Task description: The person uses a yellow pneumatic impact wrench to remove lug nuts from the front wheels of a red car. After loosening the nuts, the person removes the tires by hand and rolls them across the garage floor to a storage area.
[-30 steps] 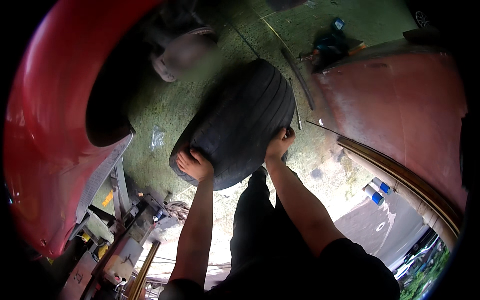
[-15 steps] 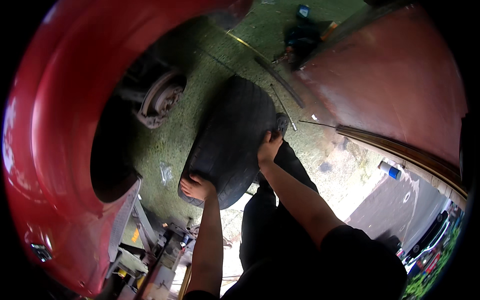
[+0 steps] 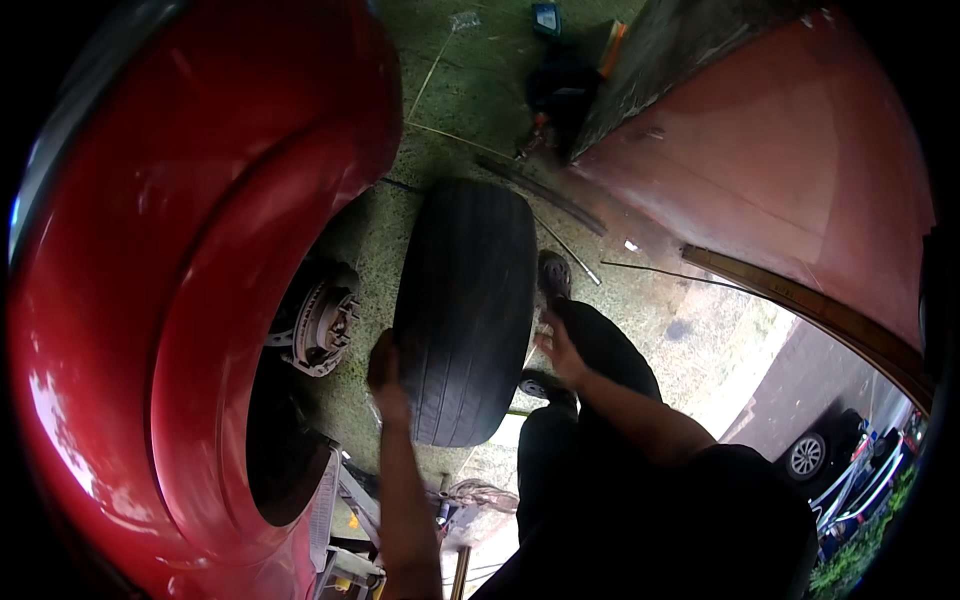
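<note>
A black tyre [image 3: 465, 315] stands upright on its tread, between the red car and my legs. My left hand [image 3: 385, 365] is at the tyre's left side, close against its edge; its fingers are dark and blurred. On the other side is my right hand [image 3: 562, 352], its fingers apart and pointing toward the tyre, with a small gap visible between. Inside the car's wheel arch sits a bare, rusty wheel hub [image 3: 325, 318], left of the tyre. The side faces of the tyre are mostly hidden from this angle.
The red car's fender [image 3: 130, 330] fills the left. A jack-like metal stand [image 3: 350, 490] is under its lower edge. A metal rod [image 3: 570, 252] and a dark bar [image 3: 545, 190] lie on the floor beyond my shoes. A faded red panel [image 3: 760, 160] leans at right.
My hands have shifted from the tyre's tread to its two sides, and the right one has come off it. The tyre has turned straighter in view. The view has shifted, showing more fender.
</note>
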Demonstrator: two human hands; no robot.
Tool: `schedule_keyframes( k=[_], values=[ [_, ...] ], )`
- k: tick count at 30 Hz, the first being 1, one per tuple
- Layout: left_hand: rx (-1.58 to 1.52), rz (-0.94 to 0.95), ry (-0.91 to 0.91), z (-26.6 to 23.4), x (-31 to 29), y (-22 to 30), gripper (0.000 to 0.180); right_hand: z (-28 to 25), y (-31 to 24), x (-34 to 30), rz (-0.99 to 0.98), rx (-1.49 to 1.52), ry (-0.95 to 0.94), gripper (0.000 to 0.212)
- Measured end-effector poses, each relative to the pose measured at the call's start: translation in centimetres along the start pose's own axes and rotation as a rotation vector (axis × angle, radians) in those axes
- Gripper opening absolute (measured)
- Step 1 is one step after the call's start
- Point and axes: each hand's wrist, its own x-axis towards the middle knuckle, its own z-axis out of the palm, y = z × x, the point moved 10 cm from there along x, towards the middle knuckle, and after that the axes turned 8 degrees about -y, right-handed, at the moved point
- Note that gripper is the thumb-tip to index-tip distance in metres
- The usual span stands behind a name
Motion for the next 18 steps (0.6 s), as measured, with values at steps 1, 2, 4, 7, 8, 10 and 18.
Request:
schedule_keyframes(
  k=[1,2,4,7,8,10,18],
  values=[
    [-0.021,0.001,-0.043,-0.3,0.7,1.4,0.065,1.5,3.5,-2.3,0.128,0.051,-0.139,0.087],
    [-0.038,0.003,-0.087,-0.8,1.3,2.0,0.072,2.6,3.8,-3.6,0.178,0.054,-0.208,0.097],
    [0.407,-0.068,-0.185,-2.6,2.0,-4.1,0.091,4.4,0.7,-4.6,0.196,-0.019,-0.296,0.117],
    [0.144,-0.121,-0.303,0.4,1.1,-9.2,0.106,1.8,-2.0,-0.9,0.118,-0.103,-0.129,0.136],
    [0.066,-0.089,-0.338,2.2,1.3,-8.6,0.109,0.5,-2.6,0.0,0.151,-0.139,-0.077,0.137],
    [-0.059,-0.165,-0.346,4.2,2.0,-9.1,0.112,-1.4,-6.1,1.4,0.191,-0.065,-0.03,0.136],
    [-0.168,-0.048,-0.268,9.8,-1.2,-5.6,0.109,-2.1,-10.0,-0.3,0.085,0.112,0.106,0.125]
  ],
)
